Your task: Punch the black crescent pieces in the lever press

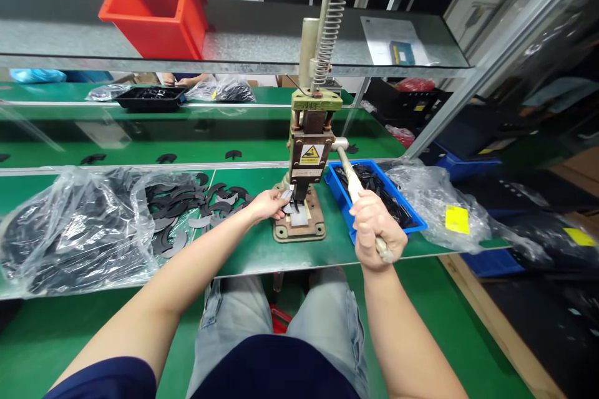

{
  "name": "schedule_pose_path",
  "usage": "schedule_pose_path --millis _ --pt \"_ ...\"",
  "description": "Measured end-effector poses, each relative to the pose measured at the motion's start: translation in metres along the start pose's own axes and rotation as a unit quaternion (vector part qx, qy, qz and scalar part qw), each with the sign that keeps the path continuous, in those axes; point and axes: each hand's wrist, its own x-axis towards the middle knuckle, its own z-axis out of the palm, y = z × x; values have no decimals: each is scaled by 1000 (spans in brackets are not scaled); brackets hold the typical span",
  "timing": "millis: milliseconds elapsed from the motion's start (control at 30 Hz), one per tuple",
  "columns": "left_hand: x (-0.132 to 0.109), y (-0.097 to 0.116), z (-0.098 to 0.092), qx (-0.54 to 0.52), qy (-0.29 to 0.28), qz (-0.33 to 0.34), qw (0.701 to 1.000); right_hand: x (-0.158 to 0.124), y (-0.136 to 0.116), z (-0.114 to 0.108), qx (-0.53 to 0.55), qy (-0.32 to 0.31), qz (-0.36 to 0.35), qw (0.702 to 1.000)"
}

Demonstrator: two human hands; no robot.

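Head view: clamping right hand (380,229) round the press lever (349,173), presumably for leverage, and pinching a curved grey piece (287,197) in left hand (267,205) beside the ram (302,192), likely to steady it.

Shows cream on lever (350,178), black and grey on curved pieces (179,204), blue on tray (340,202), red on bin (154,37).

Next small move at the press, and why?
I'd probably ease the left hand back slightly before any pull on the lever. Its fingertips pinch a gray piece right beside the ram, and the right hand is already wrapped around the lever. Whether the ram touches the piece, I can't tell.
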Motion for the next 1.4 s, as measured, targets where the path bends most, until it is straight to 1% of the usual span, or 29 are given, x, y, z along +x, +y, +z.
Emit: schedule_pose_path --millis 133,200,300,467,667,800,900,1000,1133,1200,1233,1300,1367,1400 --pt "3 0 -2 -23 -38 -12 999 0 -1 -2 -7 -4 1 1000" --pt "3 -1 -6 -44 -59 -5 997 0 -1 -3 -13 -14 5 1000" --pt "2 -3 -11 -53 -73 10 996 -1 0 -3 -14 -22 7 1000" --pt "1 -1 -12 -20 -73 21 997 -1 0 -2 -9 -4 7 1000" --pt "-1 8 -10 9 -70 -30 997 -1 0 -2 -17 -7 10 1000" --pt "-3 12 -11 -6 -71 -64 995 0 1 2 -5 13 -2 1000" --pt "-3 14 -11 -25 -83 -81 993 2 1 5 -4 20 -2 1000" --pt "-4 13 -9 -43 -85 -86 992 2 2 7 -5 33 -5 999" --pt "-3 9 -6 -54 -68 -88 992 3 -1 10 3 41 -10 999" --pt "-2 7 -6 -58 -69 -92 992 14 -3 14 13 50 -19 998" --pt "-1 6 -6 -59 -70 -91 992 25 -4 16 26 55 -27 998" --pt "-2 6 -6 -57 -78 -85 992 58 -5 21 59 61 -35 996" --pt "-4 6 -6 -56 -88 -76 992 99 -3 22 74 47 -19 996" --pt "-5 6 -6 -58 -93 -71 991 120 -1 21 60 30 -12 998"
